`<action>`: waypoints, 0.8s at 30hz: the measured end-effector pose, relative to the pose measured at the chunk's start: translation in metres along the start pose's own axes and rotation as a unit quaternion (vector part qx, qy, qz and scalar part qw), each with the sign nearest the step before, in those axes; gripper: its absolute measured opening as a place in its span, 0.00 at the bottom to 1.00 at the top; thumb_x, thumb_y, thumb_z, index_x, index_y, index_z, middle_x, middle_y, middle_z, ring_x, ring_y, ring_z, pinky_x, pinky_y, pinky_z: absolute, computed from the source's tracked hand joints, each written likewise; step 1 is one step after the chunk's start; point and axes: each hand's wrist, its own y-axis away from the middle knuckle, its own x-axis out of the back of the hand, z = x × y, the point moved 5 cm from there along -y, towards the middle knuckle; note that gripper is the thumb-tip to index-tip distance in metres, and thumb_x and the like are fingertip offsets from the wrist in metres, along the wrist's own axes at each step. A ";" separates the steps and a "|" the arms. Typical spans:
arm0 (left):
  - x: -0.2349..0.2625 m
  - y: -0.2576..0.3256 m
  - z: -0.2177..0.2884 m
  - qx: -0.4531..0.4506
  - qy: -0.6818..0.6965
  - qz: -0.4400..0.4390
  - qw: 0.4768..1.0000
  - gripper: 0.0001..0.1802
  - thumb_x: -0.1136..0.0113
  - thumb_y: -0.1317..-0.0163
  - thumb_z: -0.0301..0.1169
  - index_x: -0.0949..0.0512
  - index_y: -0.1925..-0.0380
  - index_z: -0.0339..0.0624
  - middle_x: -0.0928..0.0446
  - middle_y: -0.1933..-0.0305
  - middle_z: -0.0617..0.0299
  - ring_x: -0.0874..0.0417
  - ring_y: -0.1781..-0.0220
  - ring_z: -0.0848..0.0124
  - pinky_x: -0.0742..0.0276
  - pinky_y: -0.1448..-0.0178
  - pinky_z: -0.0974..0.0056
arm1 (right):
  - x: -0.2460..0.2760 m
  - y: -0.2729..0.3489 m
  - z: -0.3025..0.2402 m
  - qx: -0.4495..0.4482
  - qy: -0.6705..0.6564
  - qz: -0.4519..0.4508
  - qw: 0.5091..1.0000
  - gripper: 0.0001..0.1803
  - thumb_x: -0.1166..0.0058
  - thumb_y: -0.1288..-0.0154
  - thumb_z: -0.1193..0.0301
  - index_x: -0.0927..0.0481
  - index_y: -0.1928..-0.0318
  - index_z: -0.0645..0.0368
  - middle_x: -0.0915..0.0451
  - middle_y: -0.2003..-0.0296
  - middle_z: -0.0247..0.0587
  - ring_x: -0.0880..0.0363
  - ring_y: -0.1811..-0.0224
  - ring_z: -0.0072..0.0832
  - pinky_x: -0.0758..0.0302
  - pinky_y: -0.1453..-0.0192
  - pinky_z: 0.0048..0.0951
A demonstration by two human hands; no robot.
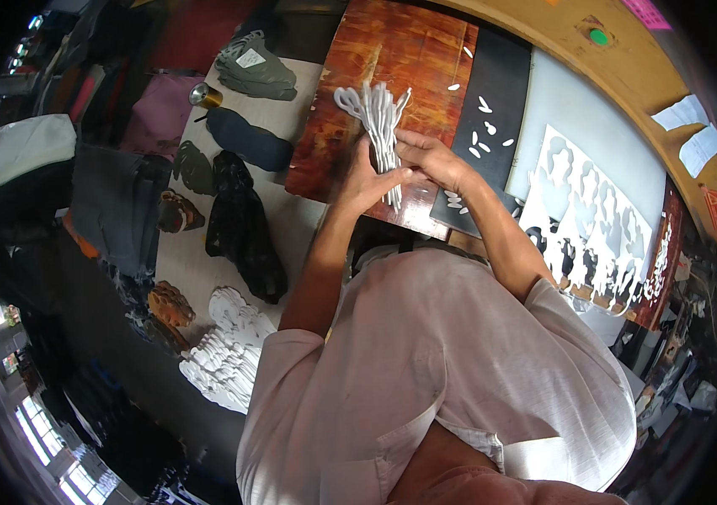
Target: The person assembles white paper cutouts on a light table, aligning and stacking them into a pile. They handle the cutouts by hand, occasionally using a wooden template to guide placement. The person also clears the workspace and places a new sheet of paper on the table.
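Note:
Both my hands are closed around a bundle of thin white strips with looped upper ends, held above a glossy reddish-brown board. My left hand grips the bundle from the left, its thumb across the lower part. From the right, my right hand has its fingers on the strips' side. The strips' lower ends stick out below my hands. What the strips are made of, I cannot tell.
A black mat carries small white offcuts. Right of it lies a white sheet with cut-out holes. On the pale table to the left are a can, a dark blue stack, a black bundle and piled white pieces.

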 end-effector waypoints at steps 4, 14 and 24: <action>0.001 0.003 -0.011 0.035 0.036 -0.022 0.998 0.56 0.18 0.43 0.37 0.43 0.22 0.33 0.33 0.24 0.42 0.32 0.21 0.56 0.36 0.19 0.51 | 0.012 0.004 -0.004 0.002 -0.075 -0.059 0.995 0.32 0.47 0.16 0.65 0.38 0.18 0.56 0.18 0.38 0.43 0.14 0.42 0.33 0.13 0.38 0.39; 0.003 0.009 -0.002 0.050 0.126 -0.062 0.989 0.49 0.34 0.36 0.24 0.48 0.18 0.36 0.35 0.21 0.48 0.34 0.19 0.60 0.38 0.18 0.53 | 0.006 -0.005 -0.006 -0.007 0.001 -0.011 1.000 0.35 0.31 0.27 0.57 0.27 0.26 0.57 0.17 0.41 0.40 0.15 0.45 0.29 0.14 0.42 0.32; 0.005 0.011 0.005 0.067 0.181 -0.059 0.979 0.50 0.33 0.40 0.22 0.47 0.19 0.36 0.32 0.24 0.51 0.30 0.23 0.62 0.34 0.20 0.54 | 0.006 -0.006 -0.008 -0.043 0.025 0.008 0.999 0.33 0.32 0.27 0.49 0.22 0.34 0.58 0.18 0.41 0.42 0.16 0.45 0.32 0.14 0.46 0.35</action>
